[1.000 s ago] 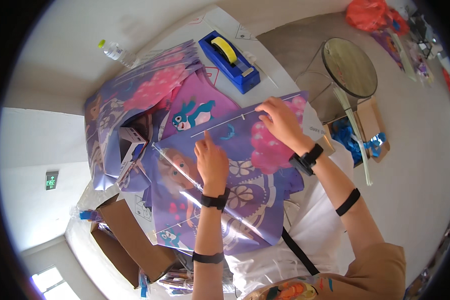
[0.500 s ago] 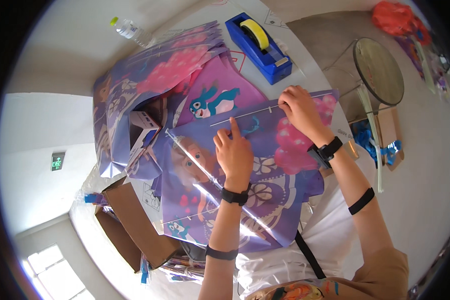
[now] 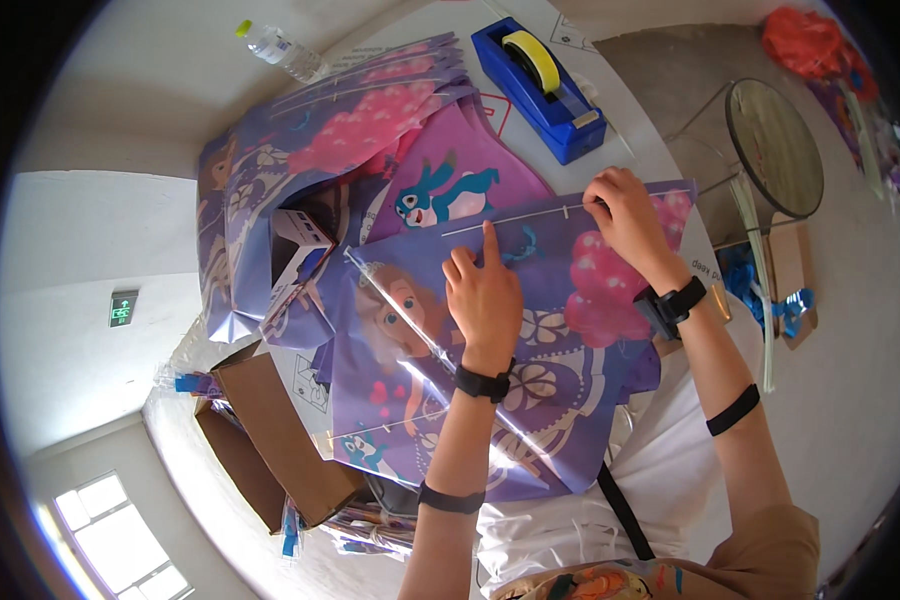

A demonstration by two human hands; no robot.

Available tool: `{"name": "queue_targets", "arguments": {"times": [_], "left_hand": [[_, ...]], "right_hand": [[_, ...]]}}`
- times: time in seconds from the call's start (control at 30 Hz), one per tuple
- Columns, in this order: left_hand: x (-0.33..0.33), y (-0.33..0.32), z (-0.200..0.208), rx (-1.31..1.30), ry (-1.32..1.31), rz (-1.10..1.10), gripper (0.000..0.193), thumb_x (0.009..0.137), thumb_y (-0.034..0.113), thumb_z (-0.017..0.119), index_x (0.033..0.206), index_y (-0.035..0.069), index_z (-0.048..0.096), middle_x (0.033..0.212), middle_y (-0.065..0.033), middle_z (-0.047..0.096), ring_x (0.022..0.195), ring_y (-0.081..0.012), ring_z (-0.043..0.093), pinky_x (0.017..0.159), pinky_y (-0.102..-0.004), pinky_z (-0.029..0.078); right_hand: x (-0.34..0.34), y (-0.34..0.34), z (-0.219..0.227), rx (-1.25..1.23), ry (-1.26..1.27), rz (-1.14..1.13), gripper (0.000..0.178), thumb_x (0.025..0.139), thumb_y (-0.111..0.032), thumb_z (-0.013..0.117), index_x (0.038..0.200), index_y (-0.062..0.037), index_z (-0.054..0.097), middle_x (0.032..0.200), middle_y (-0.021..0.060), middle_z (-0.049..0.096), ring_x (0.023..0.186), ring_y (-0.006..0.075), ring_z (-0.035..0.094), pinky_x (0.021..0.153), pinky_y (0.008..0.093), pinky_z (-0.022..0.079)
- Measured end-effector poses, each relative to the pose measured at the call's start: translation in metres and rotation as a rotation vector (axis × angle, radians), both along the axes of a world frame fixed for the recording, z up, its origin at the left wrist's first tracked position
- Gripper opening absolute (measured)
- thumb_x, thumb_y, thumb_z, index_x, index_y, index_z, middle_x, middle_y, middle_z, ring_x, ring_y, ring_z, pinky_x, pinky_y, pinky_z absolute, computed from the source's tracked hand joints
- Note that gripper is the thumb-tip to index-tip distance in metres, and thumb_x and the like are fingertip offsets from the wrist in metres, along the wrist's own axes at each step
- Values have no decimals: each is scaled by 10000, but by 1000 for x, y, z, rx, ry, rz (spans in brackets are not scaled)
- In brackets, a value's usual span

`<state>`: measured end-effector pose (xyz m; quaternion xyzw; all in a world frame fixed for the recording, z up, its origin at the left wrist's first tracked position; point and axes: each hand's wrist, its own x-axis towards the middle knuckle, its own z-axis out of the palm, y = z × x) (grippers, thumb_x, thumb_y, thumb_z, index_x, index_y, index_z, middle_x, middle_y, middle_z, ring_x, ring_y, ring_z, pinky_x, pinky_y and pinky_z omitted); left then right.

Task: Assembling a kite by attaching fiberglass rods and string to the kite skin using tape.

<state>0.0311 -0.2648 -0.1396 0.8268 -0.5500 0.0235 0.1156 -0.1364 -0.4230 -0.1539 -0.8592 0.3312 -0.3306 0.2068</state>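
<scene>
A purple printed plastic sheet [image 3: 450,330], with a cartoon princess and pink balloons on it, lies before me on the table. Along its far edge runs a thin white rod [image 3: 489,224] with small white tabs. My left hand [image 3: 484,300] rests on the sheet; its index finger reaches out to the rod and the other fingers are loosely bent. Further right, my right hand [image 3: 625,222] pinches the sheet's far edge between thumb and fingers; whatever lies inside that pinch is hidden. A clear glossy strip [image 3: 440,355] crosses the sheet diagonally.
More printed sheets [image 3: 340,130] are piled at the far left. A blue tape dispenser [image 3: 545,95] with yellow tape stands beyond my right hand, and a bottle [image 3: 278,50] lies farther back. A cardboard box [image 3: 280,430] is at left, a round stool [image 3: 773,148] at right.
The whole view has shifted slightly. My hands keep nearly the same places on the sheet, the left index finger still stretched to the rod and the right hand still pinching the edge.
</scene>
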Motion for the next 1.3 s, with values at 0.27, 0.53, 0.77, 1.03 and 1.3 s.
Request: {"name": "queue_targets", "arguments": {"times": [0.27,0.53,0.77,1.03,1.3], "left_hand": [[1,-2,-2,24,-45,13,556,824,102,597,1378,133,559,1001,-136,467,946,-309,502,710,-385,537],[2,-3,0,50,-49,-9,564,821,107,600,1383,145,557,984,-137,466,925,-308,500,695,-387,537],[0,-3,3,72,-25,-15,558,839,117,598,1394,143,545,996,-146,466,933,-318,501,683,-388,541],[2,-2,3,64,-41,-9,561,807,111,603,1366,153,568,1004,-132,468,933,-299,498,690,-363,543],[1,-3,4,62,-5,-13,553,839,122,597,1389,144,547,994,-143,463,919,-316,496,691,-390,529]], "right_hand": [[-2,0,3,-9,4,-6,120,769,19,650,774,-44,547,848,104,556,868,329,551,757,424,451],[-4,1,-1,-2,17,-23,140,758,39,658,807,-44,556,890,98,581,888,321,567,770,410,459],[-6,1,-2,-15,20,-38,110,775,8,641,773,-66,559,878,75,569,877,301,550,785,405,451],[-6,1,-1,-19,36,-24,114,772,5,641,769,-71,557,866,63,563,883,279,549,781,394,444],[-5,1,-2,-35,5,-51,116,769,6,642,771,-73,558,858,62,562,879,282,546,775,401,444]]}}
